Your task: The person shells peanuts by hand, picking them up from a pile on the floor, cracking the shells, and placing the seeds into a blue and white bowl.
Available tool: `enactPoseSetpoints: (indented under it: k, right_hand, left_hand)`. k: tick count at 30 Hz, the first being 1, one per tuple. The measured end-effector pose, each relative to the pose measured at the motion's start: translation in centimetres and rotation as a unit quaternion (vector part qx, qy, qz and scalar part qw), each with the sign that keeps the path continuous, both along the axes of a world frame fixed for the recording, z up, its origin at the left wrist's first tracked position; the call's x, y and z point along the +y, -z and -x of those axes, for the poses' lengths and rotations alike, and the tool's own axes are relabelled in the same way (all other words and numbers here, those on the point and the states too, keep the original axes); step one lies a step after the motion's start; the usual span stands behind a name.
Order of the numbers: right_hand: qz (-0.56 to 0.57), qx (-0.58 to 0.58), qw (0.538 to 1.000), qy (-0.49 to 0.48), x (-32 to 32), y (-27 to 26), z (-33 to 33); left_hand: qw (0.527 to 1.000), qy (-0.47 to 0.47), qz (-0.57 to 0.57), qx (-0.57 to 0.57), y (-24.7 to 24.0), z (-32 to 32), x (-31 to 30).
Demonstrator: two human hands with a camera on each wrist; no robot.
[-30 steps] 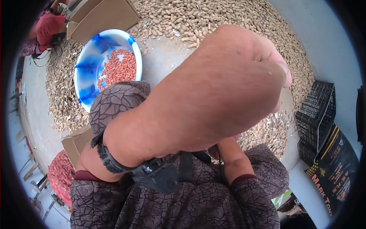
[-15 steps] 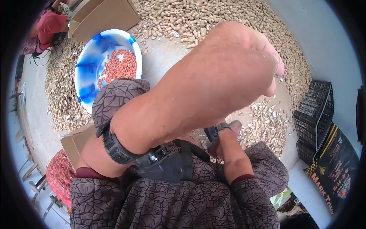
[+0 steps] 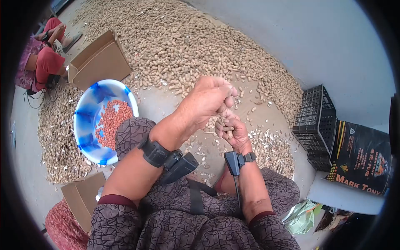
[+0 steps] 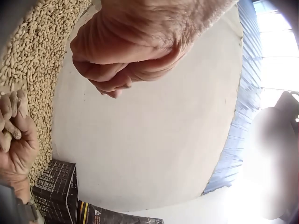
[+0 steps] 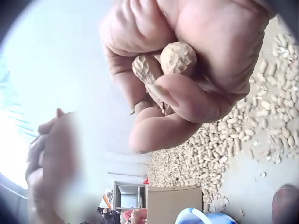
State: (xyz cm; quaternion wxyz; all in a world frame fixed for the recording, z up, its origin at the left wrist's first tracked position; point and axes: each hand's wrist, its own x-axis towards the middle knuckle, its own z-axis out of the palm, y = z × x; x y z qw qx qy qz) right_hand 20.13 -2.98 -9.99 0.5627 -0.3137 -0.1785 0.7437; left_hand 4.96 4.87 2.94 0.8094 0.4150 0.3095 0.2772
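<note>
Far left, a person in red (image 3: 43,62) sits on the floor. Just right of them is an open cardboard box (image 3: 100,60). Nearer is a blue-and-white basin (image 3: 87,129) holding red shelled kernels (image 3: 111,123). It sits on the floor beside the person's knee (image 3: 133,131). A second cardboard box (image 3: 81,196) and a red sack of kernels (image 3: 58,225) are at near left.

A big heap of unshelled peanuts (image 3: 187,41) runs across the far floor, from left to centre right.

At centre, the left hand (image 3: 206,102) is raised with its fingers curled down into a loose fist. Its fingertips meet the right hand (image 3: 231,131) just below it, so the hands are together and touching. The left wrist view shows the left hand's curled knuckles (image 4: 131,46) and nothing visible inside. I cannot tell whether it pinches a pod.

The right hand is clamped on several peanut pods (image 5: 177,58). They sit bunched between the thumb and the curled fingers (image 5: 154,130), held up over the lap and above the floor. Both wrists wear strapped cameras (image 3: 177,164).

Right of the hands, broken shells (image 3: 271,148) lie scattered on the floor. Further right a black plastic crate (image 3: 314,121) leans on a printed black sack (image 3: 360,158) by the wall. A green bag (image 3: 304,216) lies at near right.
</note>
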Motion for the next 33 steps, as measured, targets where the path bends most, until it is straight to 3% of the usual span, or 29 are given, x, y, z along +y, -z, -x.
enactPoseSetpoints:
  k: [2, 5, 6, 9, 12, 18, 22, 24, 33]
  right_hand:
    - [-0.026, -0.015, 0.999, 0.012, -0.3, -3.1, -0.3]
    - [-0.016, -0.182, 0.983, 0.024, -1.4, -6.8, -1.1]
    - [-0.017, -0.186, 0.982, 0.031, -1.8, -7.8, -1.4]
    - [-0.013, -0.387, 0.920, -0.059, -3.5, -10.5, -2.3]
    - [-0.003, -0.459, 0.886, -0.068, -5.5, -13.0, -2.4]
    - [-0.042, -0.359, 0.929, 0.084, -7.3, -14.6, -2.4]
    - [-0.030, -0.355, 0.923, 0.142, -7.6, -12.6, -2.5]
    - [-0.028, -0.290, 0.938, 0.190, -7.8, -11.2, -2.7]
    - [-0.008, -0.291, 0.922, 0.256, -7.3, -10.8, -2.1]
  left_hand:
    - [1.000, 0.008, -0.021, -0.005, 0.5, -0.7, 0.0]
    - [0.998, 0.032, -0.060, -0.002, 0.8, -1.3, -0.1]
    - [0.997, 0.038, -0.062, -0.007, 0.9, -1.5, 0.0]
    - [0.995, 0.057, -0.076, 0.005, 0.7, -2.0, -0.3]
    - [0.994, 0.089, -0.065, 0.010, 1.5, -2.9, -0.3]
    - [0.985, 0.158, -0.062, 0.012, 1.5, -3.7, -2.2]
    - [0.974, 0.217, -0.060, -0.014, 1.7, -4.4, -3.5]
    - [0.971, 0.220, -0.093, -0.004, 2.4, -4.9, -4.0]
    - [0.968, 0.223, -0.116, 0.000, 3.0, -5.4, -4.9]
